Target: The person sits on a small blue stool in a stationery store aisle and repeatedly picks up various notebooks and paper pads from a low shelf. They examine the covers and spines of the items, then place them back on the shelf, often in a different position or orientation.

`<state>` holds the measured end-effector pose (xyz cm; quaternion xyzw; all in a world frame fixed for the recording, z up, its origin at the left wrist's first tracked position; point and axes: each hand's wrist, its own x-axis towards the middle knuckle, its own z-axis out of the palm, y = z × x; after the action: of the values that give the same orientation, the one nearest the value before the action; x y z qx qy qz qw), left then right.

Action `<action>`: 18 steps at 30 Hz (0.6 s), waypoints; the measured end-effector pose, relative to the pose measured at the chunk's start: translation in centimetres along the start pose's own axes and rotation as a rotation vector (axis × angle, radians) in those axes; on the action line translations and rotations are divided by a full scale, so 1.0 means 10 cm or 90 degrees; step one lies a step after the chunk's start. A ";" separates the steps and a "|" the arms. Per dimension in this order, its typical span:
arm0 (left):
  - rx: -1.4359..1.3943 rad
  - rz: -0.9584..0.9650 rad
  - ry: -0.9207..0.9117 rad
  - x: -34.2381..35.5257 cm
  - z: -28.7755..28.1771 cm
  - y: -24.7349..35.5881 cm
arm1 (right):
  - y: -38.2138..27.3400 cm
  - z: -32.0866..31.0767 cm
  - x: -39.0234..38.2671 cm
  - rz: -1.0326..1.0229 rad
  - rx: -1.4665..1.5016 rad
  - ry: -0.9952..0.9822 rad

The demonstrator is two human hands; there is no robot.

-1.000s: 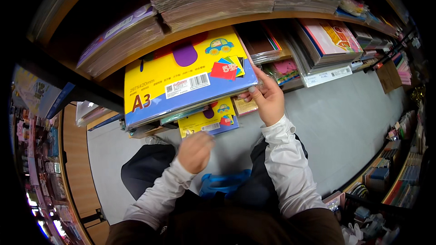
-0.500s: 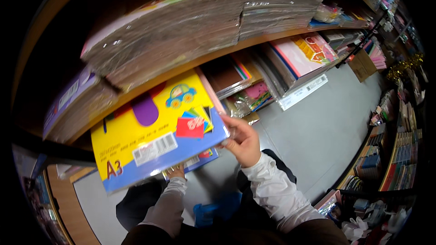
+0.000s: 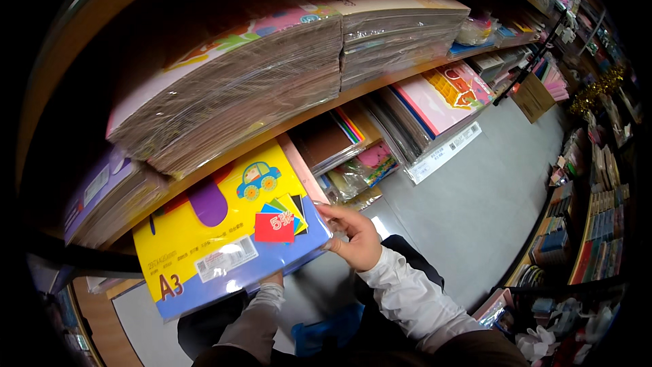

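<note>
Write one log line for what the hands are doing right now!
right hand: grips right edge of yellow-and-blue paper pack | left hand: under pack, mostly hidden | pack: tilted, below wooden shelf

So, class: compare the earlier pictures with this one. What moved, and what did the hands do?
The yellow and blue paper pack shifted left and lower in view, toward the lower shelf opening, while the camera tilted up. The right hand kept gripping its right edge. The left hand, earlier out in front, is now mostly hidden under the pack. The wrapped paper stacks on the shelf stayed put.
</note>
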<state>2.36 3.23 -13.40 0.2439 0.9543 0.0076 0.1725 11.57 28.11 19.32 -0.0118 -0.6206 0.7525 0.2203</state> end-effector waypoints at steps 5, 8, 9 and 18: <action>0.123 0.109 0.160 -0.70 -0.68 0.26 | 0.02 0.03 -0.03 0.002 0.056 0.018; 0.086 0.165 0.119 -1.06 -0.92 0.24 | -0.02 0.06 -0.08 -0.042 0.055 0.018; 0.101 0.174 0.135 -1.21 -1.00 0.25 | -0.06 0.08 -0.12 -0.049 0.068 0.017; 0.020 0.305 0.291 -2.17 -1.79 0.20 | 0.18 -0.22 -0.48 0.003 -0.062 0.166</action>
<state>15.18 -3.97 10.66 0.4560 0.8838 0.0877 -0.0564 15.92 28.26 15.86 -0.1216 -0.6224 0.7141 0.2964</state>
